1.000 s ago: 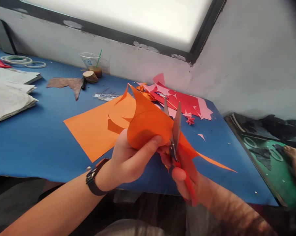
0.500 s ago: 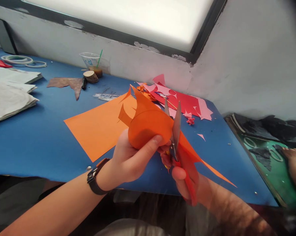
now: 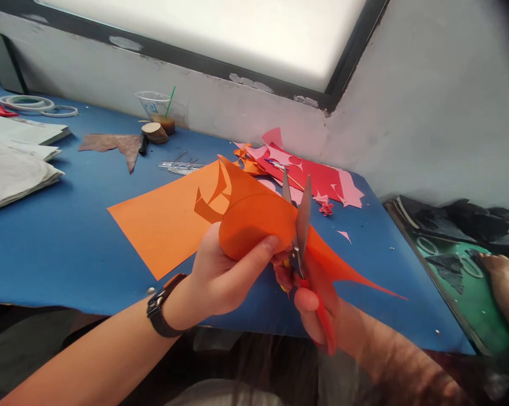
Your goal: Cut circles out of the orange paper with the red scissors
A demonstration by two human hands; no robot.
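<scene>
Scissors [image 3: 304, 225], red-handled, gripped in right hand [image 3: 308, 307]; blades open, tips toward twelve, orange paper [image 3: 254, 220] between them. Right thumb against the handle; other fingers mostly hidden, spread cannot be told.

Left hand [image 3: 224, 276] pinches the paper, thumb on its front, fingers behind; their spread not visible. Watch [image 3: 161, 307] on left wrist. Paper is above the blue table [image 3: 85, 254], rounded outline facing up, ragged strips out toward ten and four o'clock.

From the hands: flat orange sheet [image 3: 161, 225] at ten; plastic cup [image 3: 155, 104] and wood slice [image 3: 154, 133] at eleven; red and pink papers [image 3: 317, 177] at one; small pink scrap [image 3: 344, 235] at two; another person's hand [image 3: 497, 268] at three, over a green surface [image 3: 478, 304].
</scene>
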